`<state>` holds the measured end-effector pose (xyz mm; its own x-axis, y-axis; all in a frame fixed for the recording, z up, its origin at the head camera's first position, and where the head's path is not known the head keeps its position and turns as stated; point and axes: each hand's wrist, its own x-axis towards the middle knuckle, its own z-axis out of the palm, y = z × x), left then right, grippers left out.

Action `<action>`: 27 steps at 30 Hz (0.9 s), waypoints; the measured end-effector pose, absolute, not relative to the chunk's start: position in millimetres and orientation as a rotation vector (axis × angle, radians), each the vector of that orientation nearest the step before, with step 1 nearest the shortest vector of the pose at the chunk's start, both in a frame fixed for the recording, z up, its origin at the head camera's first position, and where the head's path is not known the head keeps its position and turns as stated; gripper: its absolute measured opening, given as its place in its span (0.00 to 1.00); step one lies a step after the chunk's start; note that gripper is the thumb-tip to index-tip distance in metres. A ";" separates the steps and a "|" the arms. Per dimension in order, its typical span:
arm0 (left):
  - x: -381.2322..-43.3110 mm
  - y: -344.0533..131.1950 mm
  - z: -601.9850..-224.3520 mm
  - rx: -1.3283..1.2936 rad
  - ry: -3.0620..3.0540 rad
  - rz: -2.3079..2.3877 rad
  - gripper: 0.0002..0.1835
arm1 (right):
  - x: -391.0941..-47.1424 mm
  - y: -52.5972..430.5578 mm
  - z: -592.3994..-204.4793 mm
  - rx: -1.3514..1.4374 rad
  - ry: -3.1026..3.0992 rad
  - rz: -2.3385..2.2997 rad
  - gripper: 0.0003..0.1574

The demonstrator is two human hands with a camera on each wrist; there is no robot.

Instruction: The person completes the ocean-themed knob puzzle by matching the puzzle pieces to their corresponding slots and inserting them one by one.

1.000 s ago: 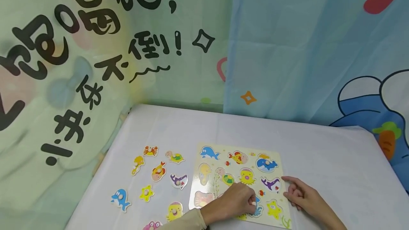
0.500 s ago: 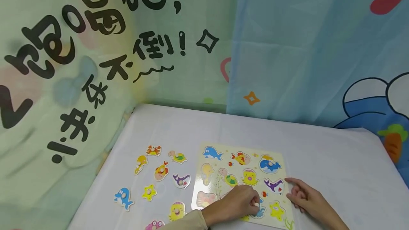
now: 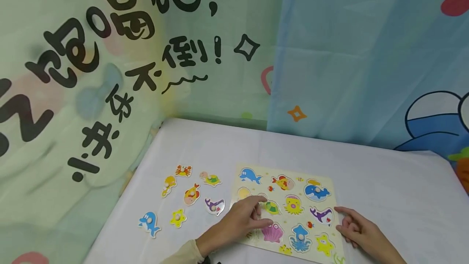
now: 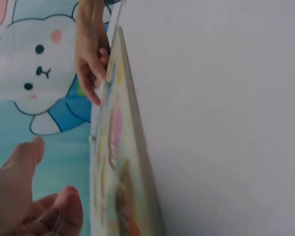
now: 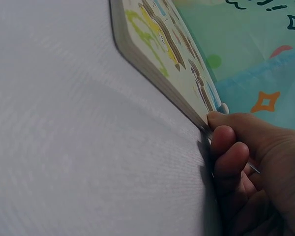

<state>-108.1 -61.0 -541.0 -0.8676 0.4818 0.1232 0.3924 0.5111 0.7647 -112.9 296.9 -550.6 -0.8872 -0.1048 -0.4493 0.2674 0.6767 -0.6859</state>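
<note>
My left hand (image 3: 239,219) hovers over the left part of a pale yellow sea-animal puzzle board (image 3: 264,171), holding nothing, thumb and index finger apart. A blue squid piece (image 3: 299,243) with a pale knob sits in its spot on the board; so does a blue whale piece (image 3: 317,192). In the left wrist view, the left hand (image 4: 34,196) shows loosely bent fingers. At the board's right edge, my right hand (image 3: 360,229) touches the rim with outstretched index finger and thumb, other fingers curled. Its thumb (image 5: 226,119) meets the board's edge in the right wrist view.
Loose knobbed pieces lie left of the board: a crab (image 3: 183,170), a seahorse (image 3: 168,186), a turtle (image 3: 211,179), a fish (image 3: 191,195), a purple whale (image 3: 214,206), a starfish (image 3: 178,218) and a dolphin (image 3: 149,224). Printed curtains (image 3: 351,52) hang behind the white table.
The left hand has let go of the squid piece's knob and moved left, its fingers spreading. The squid stays on the board. The right hand keeps its place at the edge; the view has shifted.
</note>
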 end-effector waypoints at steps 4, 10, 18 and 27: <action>-110.0 -71.8 -542.0 0.761 2.636 1.289 0.30 | -113.4 299.0 -549.8 0.128 2.439 -1.084 0.44; -117.7 -82.1 -538.1 0.745 2.618 1.305 0.29 | -112.5 300.3 -550.8 0.157 2.417 -1.088 0.44; -137.8 -117.7 -529.7 0.569 2.793 1.298 0.26 | -111.9 298.5 -551.0 0.136 2.425 -1.102 0.43; -156.8 -182.6 -539.1 0.270 3.095 1.149 0.20 | -113.3 296.1 -549.7 0.145 2.414 -1.102 0.44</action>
